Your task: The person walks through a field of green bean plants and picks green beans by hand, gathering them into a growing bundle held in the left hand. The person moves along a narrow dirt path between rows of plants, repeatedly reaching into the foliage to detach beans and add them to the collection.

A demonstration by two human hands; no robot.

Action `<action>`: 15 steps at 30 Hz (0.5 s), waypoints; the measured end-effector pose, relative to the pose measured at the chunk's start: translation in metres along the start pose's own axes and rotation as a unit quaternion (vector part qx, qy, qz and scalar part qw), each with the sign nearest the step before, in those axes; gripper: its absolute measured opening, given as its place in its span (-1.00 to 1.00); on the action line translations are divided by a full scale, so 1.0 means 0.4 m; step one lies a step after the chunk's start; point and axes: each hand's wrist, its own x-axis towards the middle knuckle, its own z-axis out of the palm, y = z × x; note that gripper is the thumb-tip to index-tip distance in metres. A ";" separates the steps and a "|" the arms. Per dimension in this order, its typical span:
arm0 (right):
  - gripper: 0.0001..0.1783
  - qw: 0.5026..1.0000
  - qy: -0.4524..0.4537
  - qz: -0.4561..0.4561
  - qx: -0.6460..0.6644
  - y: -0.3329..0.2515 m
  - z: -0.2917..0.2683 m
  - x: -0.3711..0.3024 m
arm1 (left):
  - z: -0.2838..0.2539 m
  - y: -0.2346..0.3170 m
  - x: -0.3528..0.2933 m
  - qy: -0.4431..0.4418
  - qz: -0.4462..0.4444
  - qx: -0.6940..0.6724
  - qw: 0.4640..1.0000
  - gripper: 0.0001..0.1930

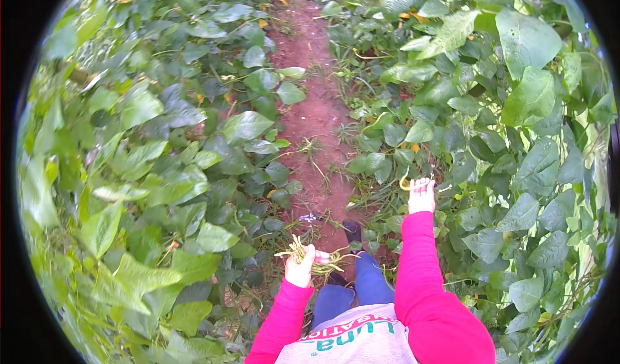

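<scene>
Reaching ahead on the right, gripping close in on the left.
Stretches right arm [420, 254] well forward, with fingers curled in on right hand [422, 199]; bends left arm [284, 315] nearer the torso, with left hand [299, 272] folded firmly, thumb pointing forward.

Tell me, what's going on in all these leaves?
A person in pink sleeves stands on a dirt path between leafy plants. The left hand holds a bunch of thin yellowish pods. The right hand is at the plants on the right, by a curled yellow pod; I can't tell if it grips it.
</scene>
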 end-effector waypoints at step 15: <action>-0.80 0.959 0.116 0.061 -0.251 0.037 0.038 0.006 | -0.080 0.028 0.052 0.072 0.019 -0.013 0.997 -0.78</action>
